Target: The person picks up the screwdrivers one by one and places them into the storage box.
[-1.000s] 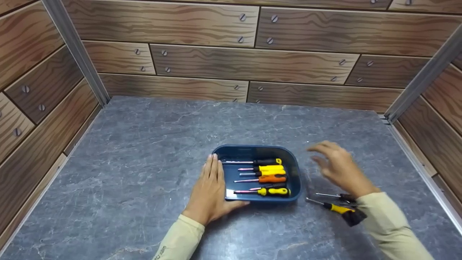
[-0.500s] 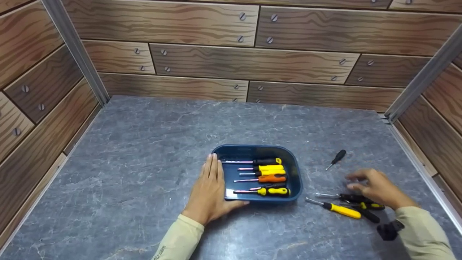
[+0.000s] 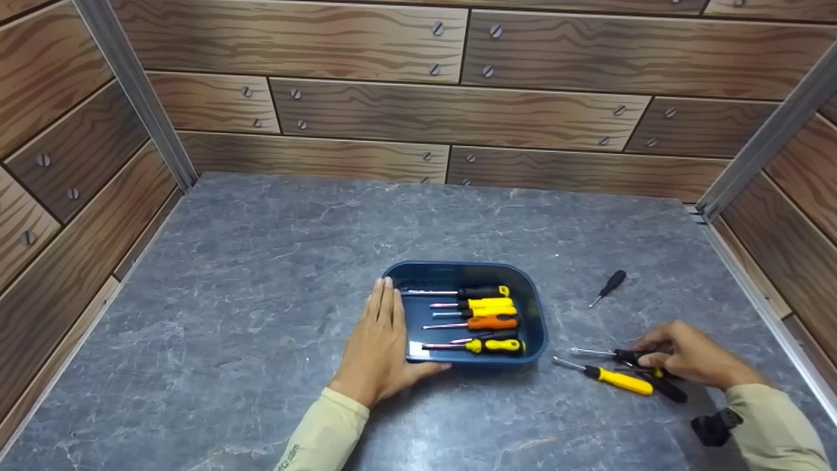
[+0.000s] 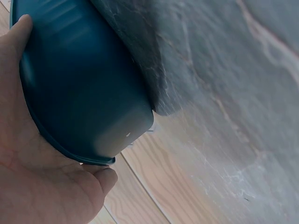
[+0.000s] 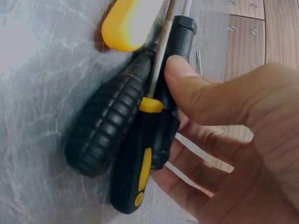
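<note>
My left hand (image 3: 373, 350) rests along the left end of a dark blue tray (image 3: 458, 265), fingers straight at the rim and thumb along the front side. Several screwdrivers lie side by side in the tray, among them an orange-handled one (image 3: 494, 322). To the right of it, my right hand (image 3: 696, 356) pinches the handle of a black screwdriver (image 5: 180, 39) between thumb and fingers. Against that handle, in the right wrist view, lie a black-and-yellow screwdriver (image 5: 128, 163) and a ribbed black handle (image 5: 105, 123). A yellow screwdriver (image 3: 624, 381) lies just in front.
A small black screwdriver (image 3: 613, 282) lies alone behind the right hand. The grey marbled tabletop (image 3: 274, 261) is bounded by wood-patterned walls (image 3: 366, 111). A black wrist camera (image 3: 715, 428) sits by the right sleeve.
My right hand has moved from beside the tray to the right and toward the front, down onto the loose screwdrivers, and grips a black one. The left hand and tray stay put.
</note>
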`<control>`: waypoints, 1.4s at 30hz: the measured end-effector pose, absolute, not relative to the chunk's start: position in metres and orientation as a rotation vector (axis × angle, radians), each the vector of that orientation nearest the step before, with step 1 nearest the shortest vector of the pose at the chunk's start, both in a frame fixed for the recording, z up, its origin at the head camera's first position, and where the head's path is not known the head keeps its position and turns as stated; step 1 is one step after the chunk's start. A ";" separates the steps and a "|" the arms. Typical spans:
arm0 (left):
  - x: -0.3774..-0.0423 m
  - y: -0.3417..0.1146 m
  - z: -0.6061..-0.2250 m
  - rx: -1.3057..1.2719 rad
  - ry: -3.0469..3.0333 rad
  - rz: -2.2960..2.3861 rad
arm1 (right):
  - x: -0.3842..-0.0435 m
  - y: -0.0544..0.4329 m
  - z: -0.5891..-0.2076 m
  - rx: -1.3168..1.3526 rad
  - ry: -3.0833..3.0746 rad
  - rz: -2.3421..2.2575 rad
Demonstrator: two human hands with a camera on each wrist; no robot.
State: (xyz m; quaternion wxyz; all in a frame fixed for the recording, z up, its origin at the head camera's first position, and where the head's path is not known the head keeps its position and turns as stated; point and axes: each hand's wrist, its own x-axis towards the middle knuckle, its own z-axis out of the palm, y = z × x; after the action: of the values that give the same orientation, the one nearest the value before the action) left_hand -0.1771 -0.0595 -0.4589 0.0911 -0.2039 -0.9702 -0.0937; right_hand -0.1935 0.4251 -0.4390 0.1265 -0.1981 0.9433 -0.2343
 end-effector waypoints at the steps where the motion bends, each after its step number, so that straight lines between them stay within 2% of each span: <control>1: -0.177 -0.060 -0.459 -0.609 -2.880 -0.272 | -0.194 0.425 -0.439 -0.578 2.755 -0.668; 13: -0.177 -0.059 -0.458 -0.608 -2.891 -0.260 | -0.199 0.401 -0.426 -0.610 3.068 -0.744; 20: -0.177 -0.058 -0.458 -0.605 -2.882 -0.292 | -0.208 0.358 -0.407 -0.746 3.268 -0.878; 29: -0.177 -0.058 -0.460 -0.603 -2.874 -0.282 | -0.217 0.293 -0.394 -1.042 3.207 -1.124; 42: -0.177 -0.059 -0.460 -0.599 -2.888 -0.304 | -0.213 0.231 -0.406 -1.100 2.942 -0.846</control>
State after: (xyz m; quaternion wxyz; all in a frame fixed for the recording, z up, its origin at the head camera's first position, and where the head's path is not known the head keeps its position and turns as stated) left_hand -0.1768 -0.0595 -0.4599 0.0879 -0.2012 -0.9702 -0.1021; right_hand -0.2126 0.2312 -0.4058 -0.0554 -0.3376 0.9031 -0.2596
